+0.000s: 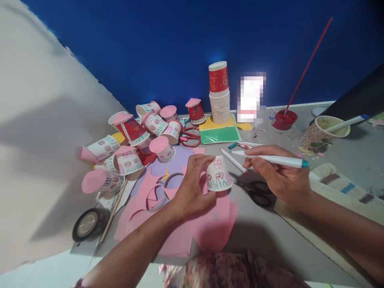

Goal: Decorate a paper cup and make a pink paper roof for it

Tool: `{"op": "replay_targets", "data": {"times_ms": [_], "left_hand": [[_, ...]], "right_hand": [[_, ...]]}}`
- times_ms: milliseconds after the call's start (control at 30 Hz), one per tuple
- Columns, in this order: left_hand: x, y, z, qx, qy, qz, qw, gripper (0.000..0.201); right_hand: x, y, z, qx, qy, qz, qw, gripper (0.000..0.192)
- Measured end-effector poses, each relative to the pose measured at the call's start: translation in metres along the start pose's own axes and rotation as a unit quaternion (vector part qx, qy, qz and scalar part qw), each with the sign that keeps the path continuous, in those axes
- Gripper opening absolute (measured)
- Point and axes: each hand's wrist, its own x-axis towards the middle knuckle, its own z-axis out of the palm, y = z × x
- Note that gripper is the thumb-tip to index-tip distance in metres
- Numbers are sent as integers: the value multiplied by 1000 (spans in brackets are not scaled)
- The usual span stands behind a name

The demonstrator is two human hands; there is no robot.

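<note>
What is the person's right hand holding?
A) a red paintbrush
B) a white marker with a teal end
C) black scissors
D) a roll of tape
B: the right hand grips a white marker with a teal end, beside the upside-down paper cup that the left hand steadies.

The scene is viewed from a single head-worn camera, aimed forward and steeply down over a grey table (270, 236) toward a blue wall (168, 44), with the horizon tilted so that the table edge runs diagonally. The left hand (192, 188) and right hand (279, 176) are seen close up near the frame's centre, both forearms entering from the bottom edge, while a stack of paper cups (219, 96) lies farther off against the wall. No second view is provided, so nothing is shared between views.
</note>
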Motion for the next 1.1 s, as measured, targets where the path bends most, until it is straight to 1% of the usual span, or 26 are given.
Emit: {"op": "replay_targets", "data": {"times_ms": [33, 100, 167, 233, 333, 533, 667, 767, 867, 933, 967, 1100], "left_hand": [[0, 0, 0, 3, 7, -1, 1000, 75], [0, -1, 0, 13, 27, 1, 1000, 71], [1, -4, 1, 32, 56, 10, 998, 69], [1, -7, 3, 57, 90, 27, 994, 68], [2, -14, 5, 94, 126, 51, 986, 68], [4, -23, 6, 133, 133, 62, 980, 69], [3, -28, 9, 178, 108, 40, 977, 66], [2, -31, 11, 208, 96, 38, 973, 70], [1, -27, 10, 215, 61, 44, 974, 86], [1, -23, 7, 204, 54, 52, 976, 90], [1, -20, 5, 192, 68, 54, 977, 86], [0, -9, -8, 146, 162, 36, 975, 55]], "right_hand": [[0, 5, 1, -12, 1, -14, 1000, 16], [2, 17, 2, -55, -12, -68, 996, 19], [4, 31, 3, -98, -44, -135, 985, 21], [5, 44, 4, -134, -79, -165, 974, 24], [4, 53, 6, -180, -110, -158, 964, 27], [0, 55, 11, -239, -169, -167, 942, 30], [3, 61, 11, -291, -207, -175, 917, 39], [6, 66, 12, -318, -228, -174, 904, 40], [7, 70, 12, -326, -233, -154, 903, 38], [7, 72, 11, -322, -232, -136, 908, 39], [8, 73, 11, -318, -231, -128, 911, 40], [9, 75, 9, -302, -216, -95, 924, 39]]}}
